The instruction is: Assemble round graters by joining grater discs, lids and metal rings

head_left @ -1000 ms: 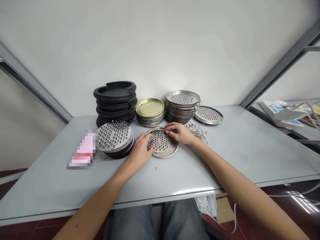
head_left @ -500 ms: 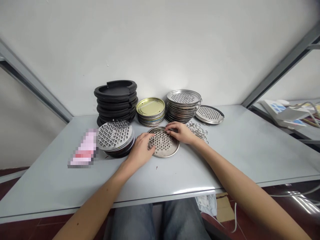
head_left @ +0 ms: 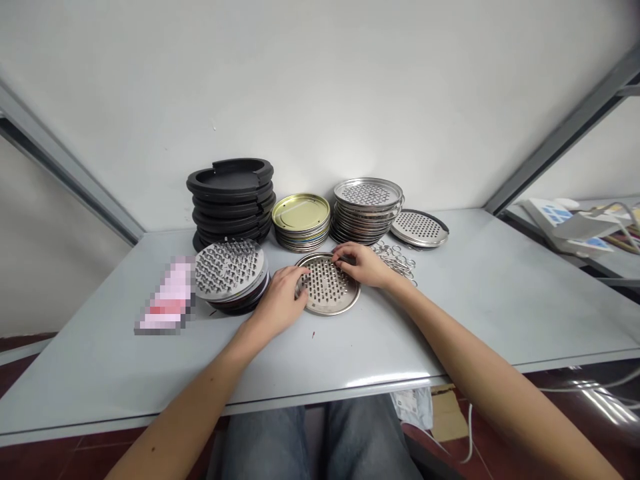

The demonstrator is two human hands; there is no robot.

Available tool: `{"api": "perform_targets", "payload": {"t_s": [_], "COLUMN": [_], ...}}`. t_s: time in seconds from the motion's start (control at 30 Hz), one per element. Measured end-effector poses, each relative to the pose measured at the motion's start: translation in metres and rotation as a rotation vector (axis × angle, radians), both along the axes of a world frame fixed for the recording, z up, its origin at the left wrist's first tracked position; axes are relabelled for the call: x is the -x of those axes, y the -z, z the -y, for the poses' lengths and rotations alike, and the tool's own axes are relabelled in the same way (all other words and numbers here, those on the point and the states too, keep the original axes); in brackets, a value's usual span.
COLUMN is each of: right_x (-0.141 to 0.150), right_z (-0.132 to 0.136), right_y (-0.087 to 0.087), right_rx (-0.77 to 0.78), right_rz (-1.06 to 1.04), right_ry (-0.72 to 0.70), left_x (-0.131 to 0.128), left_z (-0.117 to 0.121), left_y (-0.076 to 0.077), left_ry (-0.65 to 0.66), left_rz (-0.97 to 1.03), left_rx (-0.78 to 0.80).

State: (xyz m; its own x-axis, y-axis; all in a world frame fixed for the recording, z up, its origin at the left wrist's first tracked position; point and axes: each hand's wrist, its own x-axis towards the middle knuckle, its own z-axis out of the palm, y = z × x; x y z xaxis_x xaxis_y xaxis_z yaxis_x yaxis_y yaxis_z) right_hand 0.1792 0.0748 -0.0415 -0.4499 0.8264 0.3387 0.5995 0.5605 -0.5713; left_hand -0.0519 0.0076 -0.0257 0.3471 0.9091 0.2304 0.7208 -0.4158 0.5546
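A round metal grater plate (head_left: 327, 288) with raised teeth and a rolled rim lies flat on the table in front of me. My left hand (head_left: 283, 293) curls around its left edge, fingertips and thumb at the rim. Across from it, my right hand (head_left: 364, 264) pinches at the upper right edge, thumb over the toothed area. Whether something small sits between those right fingertips is hidden. Close beside my left hand stands a stack of toothed grating discs (head_left: 230, 270). Small metal rings and clips (head_left: 397, 260) are heaped just behind my right wrist.
Along the wall stand stacks of black rings (head_left: 230, 193), gold-coloured lids (head_left: 301, 213) and rimmed grater plates (head_left: 367, 195). Another perforated disc with a black edge (head_left: 420, 228) lies to their right. A blurred pink item (head_left: 167, 297) is at left. Metal frame posts rise at both sides.
My left fingers and thumb have drawn back slightly to the left, off the toothed area towards the rim. The right hand has hardly moved, and the plate stays in place.
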Motion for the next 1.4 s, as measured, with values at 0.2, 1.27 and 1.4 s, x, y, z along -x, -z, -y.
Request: {"api": "perform_targets", "payload": {"t_s": [0.2, 1.27, 1.4], "right_x": [0.001, -0.001, 0.000], "right_z": [0.001, 0.016, 0.016], "right_y": [-0.001, -0.023, -0.022], "right_rx": [0.014, -0.062, -0.073], "right_rz": [0.003, 0.139, 0.082], "right_ry": [0.011, -0.002, 0.035], "left_x": [0.001, 0.015, 0.015], "left_z": [0.002, 0.009, 0.010], "left_y": [-0.002, -0.018, -0.020], "left_ry": [0.004, 0.260, 0.288], "left_rz": [-0.003, -0.133, -0.139], "left_rx": [0.012, 0.107, 0.085]}}
